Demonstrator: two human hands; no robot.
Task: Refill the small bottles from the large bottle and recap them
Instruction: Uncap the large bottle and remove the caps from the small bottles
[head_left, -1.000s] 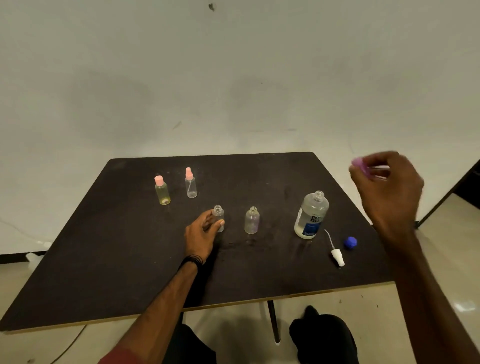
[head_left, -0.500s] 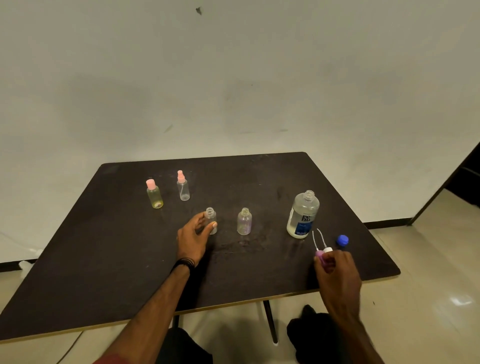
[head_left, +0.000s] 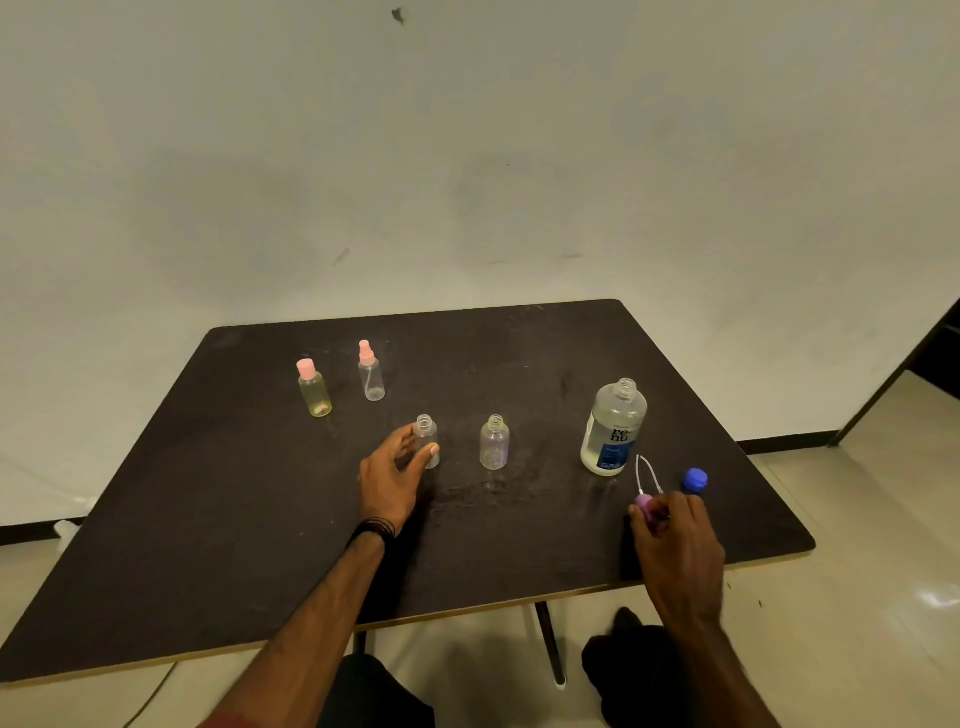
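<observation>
My right hand (head_left: 675, 540) covers most of the purple spray cap (head_left: 644, 504) I pinch, and also the white cap beside it. My left hand (head_left: 395, 478) hides part of the small open bottle (head_left: 427, 439). The large bottle (head_left: 613, 428) label's small print is unreadable.

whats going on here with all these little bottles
A person is refilling small bottles at a dark table. The left hand holds one uncapped small bottle upright; a second open one stands beside it, untouched. The right hand is at the table pinching a purple spray cap, near a blue cap. The large bottle stands open and partly full. Two pink-capped bottles sit at the back.
</observation>
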